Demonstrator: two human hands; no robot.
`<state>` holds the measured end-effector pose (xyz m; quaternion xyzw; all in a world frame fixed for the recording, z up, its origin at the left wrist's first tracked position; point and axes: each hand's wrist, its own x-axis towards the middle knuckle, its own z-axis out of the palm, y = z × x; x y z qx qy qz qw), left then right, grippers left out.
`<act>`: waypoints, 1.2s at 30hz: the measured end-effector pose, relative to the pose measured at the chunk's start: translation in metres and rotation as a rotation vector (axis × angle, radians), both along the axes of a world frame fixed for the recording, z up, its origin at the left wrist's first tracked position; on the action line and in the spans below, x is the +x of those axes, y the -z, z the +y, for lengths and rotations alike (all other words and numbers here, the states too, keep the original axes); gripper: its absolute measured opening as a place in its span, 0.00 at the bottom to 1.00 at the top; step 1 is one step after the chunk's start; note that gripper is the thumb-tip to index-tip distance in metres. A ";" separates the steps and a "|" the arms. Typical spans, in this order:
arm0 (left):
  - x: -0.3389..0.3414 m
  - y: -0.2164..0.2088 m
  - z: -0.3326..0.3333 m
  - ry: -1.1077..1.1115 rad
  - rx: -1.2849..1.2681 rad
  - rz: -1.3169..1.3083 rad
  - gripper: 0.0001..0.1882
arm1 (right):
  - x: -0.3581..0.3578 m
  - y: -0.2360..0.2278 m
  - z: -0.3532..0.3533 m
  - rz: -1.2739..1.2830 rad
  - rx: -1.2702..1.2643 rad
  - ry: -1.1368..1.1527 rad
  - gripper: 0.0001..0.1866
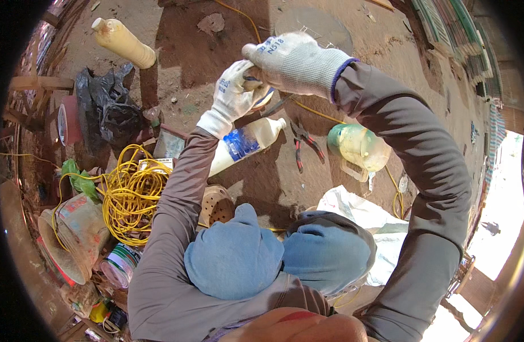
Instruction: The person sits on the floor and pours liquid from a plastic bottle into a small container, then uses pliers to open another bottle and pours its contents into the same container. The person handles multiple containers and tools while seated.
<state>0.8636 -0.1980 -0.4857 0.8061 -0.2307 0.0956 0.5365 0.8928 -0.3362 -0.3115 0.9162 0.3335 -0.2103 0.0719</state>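
Observation:
My left hand (pixel 236 91) and my right hand (pixel 290 61), both in white knit gloves, meet in front of me above the dirt floor. Their fingers are curled and pressed together; whatever is between them is hidden. A thin dark strip (pixel 280 106) shows just below the right hand, but I cannot tell whether it is held. Under my left wrist lies a plastic bottle (pixel 263 134) with pale contents and a blue label. Right of that bottle rest pliers (pixel 305 143) with red and black handles, their jaws apart. A translucent jug (pixel 361 149) with a handle lies farther right.
Coiled yellow cable (pixel 130 199) lies left of my arm, near a worn bucket (pixel 73 233) and a can (pixel 120 263). A black plastic bag (pixel 110 114) and another pale-filled bottle (pixel 125 44) are at upper left. A white sack (pixel 390 253) spreads beside my right knee.

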 end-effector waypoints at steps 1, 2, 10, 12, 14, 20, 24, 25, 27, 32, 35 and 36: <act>-0.001 -0.001 -0.001 0.004 0.047 -0.035 0.23 | 0.000 0.002 -0.004 0.066 0.095 -0.018 0.18; 0.000 -0.002 -0.003 0.007 0.094 -0.070 0.24 | -0.002 0.005 -0.009 -0.031 0.150 -0.040 0.17; -0.009 -0.003 -0.009 0.009 0.023 0.059 0.23 | -0.018 -0.002 -0.017 -0.123 0.139 -0.129 0.14; -0.008 -0.001 -0.008 0.016 -0.020 0.128 0.22 | -0.022 0.006 -0.028 -0.308 0.321 -0.298 0.14; -0.008 -0.004 -0.003 -0.015 -0.036 0.109 0.21 | -0.023 0.002 -0.038 -0.263 0.507 -0.211 0.15; -0.022 -0.017 -0.002 0.007 -0.130 -0.114 0.15 | -0.058 0.007 -0.096 -0.151 0.832 0.196 0.16; -0.035 -0.023 0.009 0.108 0.016 -0.193 0.14 | -0.114 0.066 -0.125 -0.060 0.881 0.431 0.16; -0.039 -0.023 0.009 0.106 0.021 -0.196 0.13 | -0.130 0.084 -0.130 -0.048 0.896 0.476 0.16; -0.040 -0.021 0.004 0.093 0.020 -0.238 0.12 | -0.160 0.116 -0.137 -0.059 0.927 0.528 0.14; -0.040 -0.040 -0.016 0.073 -0.052 -0.268 0.15 | -0.208 0.160 -0.124 0.082 0.987 0.837 0.13; -0.044 -0.102 -0.042 0.317 0.120 -0.324 0.15 | -0.238 0.201 -0.132 0.071 1.120 1.033 0.16; -0.047 -0.125 -0.053 0.400 0.203 -0.345 0.15 | -0.237 0.188 -0.126 0.306 1.316 1.278 0.16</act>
